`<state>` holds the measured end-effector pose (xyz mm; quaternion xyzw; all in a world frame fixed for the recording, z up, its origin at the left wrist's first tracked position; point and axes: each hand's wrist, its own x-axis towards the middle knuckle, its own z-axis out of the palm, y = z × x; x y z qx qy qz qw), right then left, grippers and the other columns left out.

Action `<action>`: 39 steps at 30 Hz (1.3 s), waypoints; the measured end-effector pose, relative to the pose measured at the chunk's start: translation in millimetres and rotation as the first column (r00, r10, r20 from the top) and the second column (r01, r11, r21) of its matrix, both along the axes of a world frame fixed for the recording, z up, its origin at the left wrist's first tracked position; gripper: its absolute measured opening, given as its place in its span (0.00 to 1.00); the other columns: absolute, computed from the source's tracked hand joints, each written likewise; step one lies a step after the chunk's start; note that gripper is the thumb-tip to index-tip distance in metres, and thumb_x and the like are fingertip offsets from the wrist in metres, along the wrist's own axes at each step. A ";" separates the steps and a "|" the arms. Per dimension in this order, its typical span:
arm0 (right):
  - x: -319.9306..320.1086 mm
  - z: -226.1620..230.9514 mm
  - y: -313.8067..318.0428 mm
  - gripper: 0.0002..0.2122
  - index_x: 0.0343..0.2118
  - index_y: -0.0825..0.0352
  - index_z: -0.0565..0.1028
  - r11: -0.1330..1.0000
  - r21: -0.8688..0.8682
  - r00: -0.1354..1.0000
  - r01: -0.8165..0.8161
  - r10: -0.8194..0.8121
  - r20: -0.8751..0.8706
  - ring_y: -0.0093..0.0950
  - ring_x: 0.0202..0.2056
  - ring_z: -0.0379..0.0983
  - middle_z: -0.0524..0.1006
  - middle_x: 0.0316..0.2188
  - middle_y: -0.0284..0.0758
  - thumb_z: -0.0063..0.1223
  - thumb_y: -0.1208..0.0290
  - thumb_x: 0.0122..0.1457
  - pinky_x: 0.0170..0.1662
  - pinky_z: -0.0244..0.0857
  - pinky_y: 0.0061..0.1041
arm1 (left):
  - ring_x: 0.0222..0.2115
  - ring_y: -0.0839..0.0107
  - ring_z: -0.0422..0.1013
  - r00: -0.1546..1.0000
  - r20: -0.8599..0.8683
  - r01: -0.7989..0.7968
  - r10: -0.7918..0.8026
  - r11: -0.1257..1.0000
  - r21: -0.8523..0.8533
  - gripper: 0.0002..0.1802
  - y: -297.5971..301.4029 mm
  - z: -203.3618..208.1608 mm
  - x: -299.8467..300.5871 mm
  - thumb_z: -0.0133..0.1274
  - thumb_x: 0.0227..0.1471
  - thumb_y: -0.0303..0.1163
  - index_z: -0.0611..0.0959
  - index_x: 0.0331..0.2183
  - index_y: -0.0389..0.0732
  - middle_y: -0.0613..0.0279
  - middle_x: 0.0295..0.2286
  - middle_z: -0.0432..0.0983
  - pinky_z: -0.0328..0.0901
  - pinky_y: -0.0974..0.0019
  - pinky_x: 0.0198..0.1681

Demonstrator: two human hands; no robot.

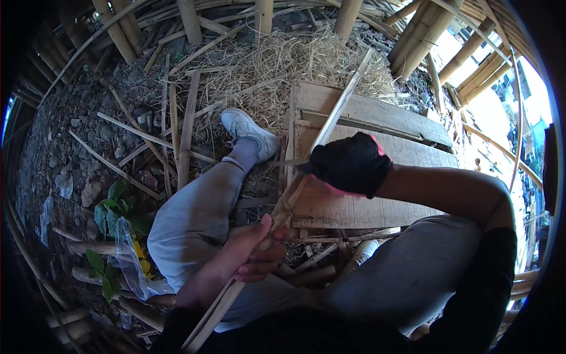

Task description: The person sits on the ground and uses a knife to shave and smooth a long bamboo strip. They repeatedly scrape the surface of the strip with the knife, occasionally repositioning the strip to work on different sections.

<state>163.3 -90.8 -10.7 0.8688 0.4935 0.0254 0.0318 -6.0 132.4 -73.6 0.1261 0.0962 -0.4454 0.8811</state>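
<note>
A long split bamboo strip (341, 109) runs slantwise from the lower left, past my knees, up over the wooden crate-like bench (377, 150). My bare left hand (256, 253) is closed around its lower part, thumb lying along the top. Below that hand the strip looks split into lengths. My right hand (351, 165), in a black glove with pinkish-red trim, is a fist above the bench. From it a narrow, dark blade, seemingly a knife (290, 162), points left across the strip. The glove hides its handle.
Loose bamboo sticks (187, 127) lie on stony ground to the left, near a green leafy plant (118, 206) and a clear plastic bag (127, 259). Pale shavings (295, 59) are heaped beyond my white shoe (250, 133). Bamboo posts (421, 38) stand behind.
</note>
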 end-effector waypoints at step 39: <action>63.2 30.7 -43.9 0.23 0.46 0.62 0.77 0.850 -0.052 0.848 0.524 -0.526 -0.059 0.42 0.44 0.77 0.80 0.42 0.42 0.40 0.46 0.65 0.48 0.70 0.38 | 0.09 0.79 0.57 0.997 0.036 -0.059 0.062 0.995 -0.080 0.30 2.5 -7.3 -1.1 0.29 0.68 0.55 0.66 0.48 0.36 0.71 0.15 0.56 0.56 0.75 0.06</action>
